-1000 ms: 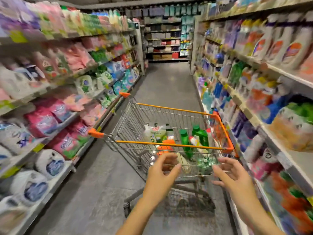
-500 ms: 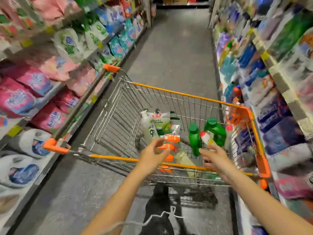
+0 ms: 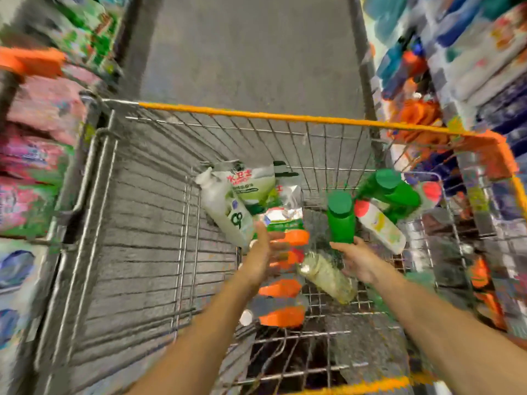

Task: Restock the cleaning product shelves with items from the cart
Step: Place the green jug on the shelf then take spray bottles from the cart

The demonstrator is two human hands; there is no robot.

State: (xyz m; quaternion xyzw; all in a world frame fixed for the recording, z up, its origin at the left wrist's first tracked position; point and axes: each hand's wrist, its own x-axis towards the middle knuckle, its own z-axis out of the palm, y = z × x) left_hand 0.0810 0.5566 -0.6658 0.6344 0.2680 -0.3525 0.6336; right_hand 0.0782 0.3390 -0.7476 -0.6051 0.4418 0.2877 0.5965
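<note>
Cart [image 3: 256, 111], wire with an orange rim, stands in the aisle between blurred shelves [image 3: 37, 115], its stock heaped at the far right of the basket. The left hand [image 3: 265, 252] is inside, just beside a tilted white bottle [image 3: 225, 209], grip apart, fingers straight, holding nothing. The right hand [image 3: 359, 262] also has its grip apart, fingertips [image 3: 338, 246] at the base of an upright green bottle [image 3: 340, 218]; whether they touch cannot be told. A pale bottle [image 3: 328, 276] lies between the 2 hands

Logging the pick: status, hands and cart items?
Both open, nothing held: left hand, right hand. Right nearest upright green plastic bottle in orange-rimmed wire cart. Between them lies pale clear bottle.
</note>
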